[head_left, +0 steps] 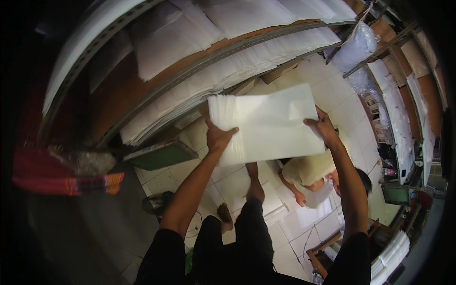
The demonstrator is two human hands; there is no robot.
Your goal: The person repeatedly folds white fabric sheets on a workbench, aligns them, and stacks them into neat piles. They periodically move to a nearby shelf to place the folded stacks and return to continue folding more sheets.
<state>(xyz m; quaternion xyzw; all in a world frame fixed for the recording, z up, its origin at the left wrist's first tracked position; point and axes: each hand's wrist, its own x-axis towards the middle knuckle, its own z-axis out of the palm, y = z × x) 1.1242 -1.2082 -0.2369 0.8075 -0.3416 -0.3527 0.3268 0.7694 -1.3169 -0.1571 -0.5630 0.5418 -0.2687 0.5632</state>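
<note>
Both my arms reach forward and hold a stack of thin white sheets (pixel 268 124) out in front of me. My left hand (pixel 219 136) grips its left edge, with the thumb lying on top and the fingers hidden beneath. At the right edge my right hand (pixel 324 127) clamps the stack the same way. The layers show as fine ridges along the left side, and the upper face looks smooth and slightly glossy. Whether the sheets are paper or plastic, I cannot tell.
A metal-framed shelf (pixel 190 66) stacked with white sheets runs along the left and far side. Below on the right, another person (pixel 308 170) crouches on the tiled floor (pixel 289 223) with white sheets. Shelving (pixel 403 104) stands at right; a dark fan (pixel 156 203) sits near my left leg.
</note>
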